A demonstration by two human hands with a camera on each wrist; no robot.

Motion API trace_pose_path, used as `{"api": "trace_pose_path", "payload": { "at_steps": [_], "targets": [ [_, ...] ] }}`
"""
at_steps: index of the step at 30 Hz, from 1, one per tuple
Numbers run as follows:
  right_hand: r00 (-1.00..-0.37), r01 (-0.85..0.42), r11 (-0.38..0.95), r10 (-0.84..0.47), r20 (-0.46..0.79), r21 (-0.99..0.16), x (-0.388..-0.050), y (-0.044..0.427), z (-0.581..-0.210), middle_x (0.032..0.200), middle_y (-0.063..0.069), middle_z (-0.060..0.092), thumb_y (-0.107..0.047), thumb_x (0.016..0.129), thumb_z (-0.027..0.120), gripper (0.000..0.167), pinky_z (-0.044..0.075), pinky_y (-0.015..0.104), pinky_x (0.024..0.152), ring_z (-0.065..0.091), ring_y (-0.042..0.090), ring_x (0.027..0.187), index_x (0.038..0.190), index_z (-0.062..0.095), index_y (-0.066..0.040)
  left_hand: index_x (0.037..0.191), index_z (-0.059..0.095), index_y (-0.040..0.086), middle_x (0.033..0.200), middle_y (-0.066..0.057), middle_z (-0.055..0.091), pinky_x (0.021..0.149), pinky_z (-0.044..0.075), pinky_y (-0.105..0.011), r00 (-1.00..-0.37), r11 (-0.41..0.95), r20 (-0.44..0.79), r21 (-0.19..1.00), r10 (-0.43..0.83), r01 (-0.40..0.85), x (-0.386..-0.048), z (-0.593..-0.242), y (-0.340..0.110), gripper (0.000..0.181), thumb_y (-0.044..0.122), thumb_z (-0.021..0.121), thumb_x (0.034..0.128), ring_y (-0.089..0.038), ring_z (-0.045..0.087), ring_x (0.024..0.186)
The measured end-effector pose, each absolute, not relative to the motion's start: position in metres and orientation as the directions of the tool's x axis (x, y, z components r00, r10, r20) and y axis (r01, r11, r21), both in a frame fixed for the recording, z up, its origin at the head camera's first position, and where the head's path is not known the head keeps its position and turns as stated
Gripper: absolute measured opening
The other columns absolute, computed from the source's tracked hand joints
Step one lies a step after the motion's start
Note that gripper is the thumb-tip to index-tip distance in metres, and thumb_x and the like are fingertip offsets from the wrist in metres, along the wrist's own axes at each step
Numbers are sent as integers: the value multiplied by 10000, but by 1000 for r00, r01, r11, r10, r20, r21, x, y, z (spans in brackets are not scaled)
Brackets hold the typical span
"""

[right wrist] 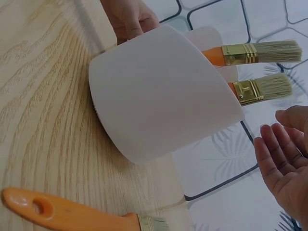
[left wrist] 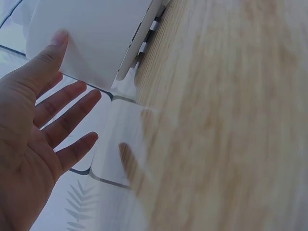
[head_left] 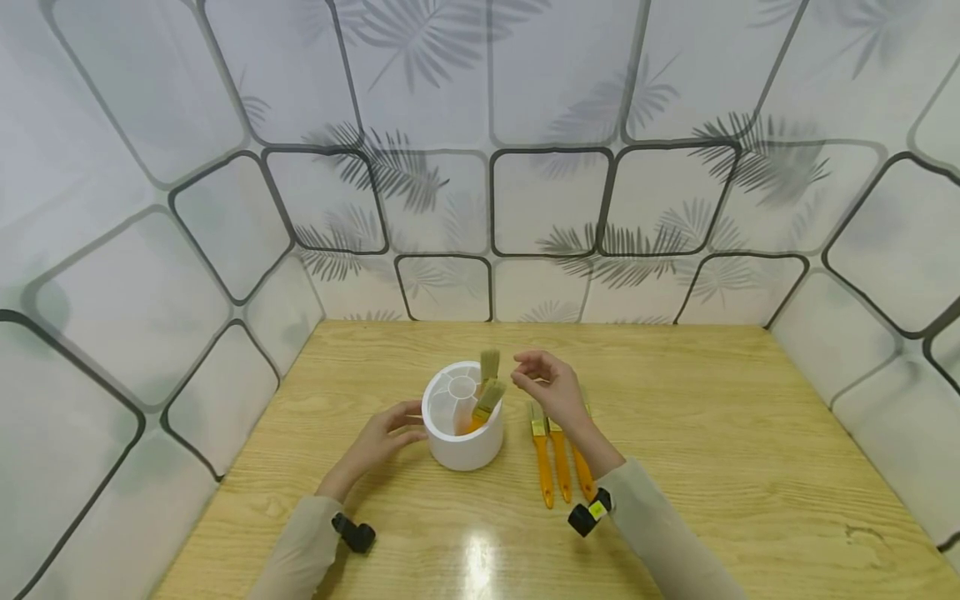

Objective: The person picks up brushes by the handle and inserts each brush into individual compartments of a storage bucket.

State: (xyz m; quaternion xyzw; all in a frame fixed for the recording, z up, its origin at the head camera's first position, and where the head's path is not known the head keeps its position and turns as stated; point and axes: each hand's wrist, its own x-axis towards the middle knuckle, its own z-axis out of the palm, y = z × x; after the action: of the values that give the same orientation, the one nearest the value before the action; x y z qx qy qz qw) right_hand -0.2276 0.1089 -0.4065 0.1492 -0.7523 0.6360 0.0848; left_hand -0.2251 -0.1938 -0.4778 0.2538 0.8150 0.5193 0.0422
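A round white divided organizer [head_left: 463, 455] stands upright on the table, with spoke-like partitions inside. Two paintbrushes stand in it bristles up; one nearer brush [head_left: 490, 397] leans right, and the other brush [head_left: 490, 364] is behind it. My left hand [head_left: 386, 435] is at the organizer's left side, its thumb against the white wall in the left wrist view and its fingers spread. Holding nothing, my right hand [head_left: 553, 387] hovers just right of the bristles, fingers loosely bent. Below it lie three orange-handled paintbrushes [head_left: 559, 467], the rightmost partly hidden by my wrist.
The wooden table [head_left: 712, 433] extends to both sides. Patterned white walls [head_left: 551, 200] enclose its back and sides. Each wrist carries a small black camera, such as the right one [head_left: 588, 513], close to the tabletop.
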Motion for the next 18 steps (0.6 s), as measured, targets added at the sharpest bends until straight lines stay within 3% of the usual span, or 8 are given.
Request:
{"api": "trace_pose_path", "payload": {
  "at_steps": [9, 18],
  "targets": [
    [-952, -298, 146, -120, 282, -943, -227, 112, -408, 957, 242, 620, -24, 860, 641, 244, 542, 179, 672, 615, 148, 805, 1092, 607, 42, 1291, 498, 0, 1252, -208, 557, 934, 482, -484, -866, 352, 205, 852, 456, 387, -224, -475, -193, 461, 121, 642, 870, -382, 563, 1105],
    [-952, -302, 156, -106, 288, -940, -229, 117, -411, 949, 244, 620, -28, 854, 650, 263, 536, 172, 651, 615, 177, 801, 1096, 602, 62, 1287, 499, -9, 1248, -210, 560, 936, 481, -481, -856, 355, 226, 838, 465, 414, -224, -475, -194, 446, 108, 629, 877, -379, 563, 1108]
  ]
}}
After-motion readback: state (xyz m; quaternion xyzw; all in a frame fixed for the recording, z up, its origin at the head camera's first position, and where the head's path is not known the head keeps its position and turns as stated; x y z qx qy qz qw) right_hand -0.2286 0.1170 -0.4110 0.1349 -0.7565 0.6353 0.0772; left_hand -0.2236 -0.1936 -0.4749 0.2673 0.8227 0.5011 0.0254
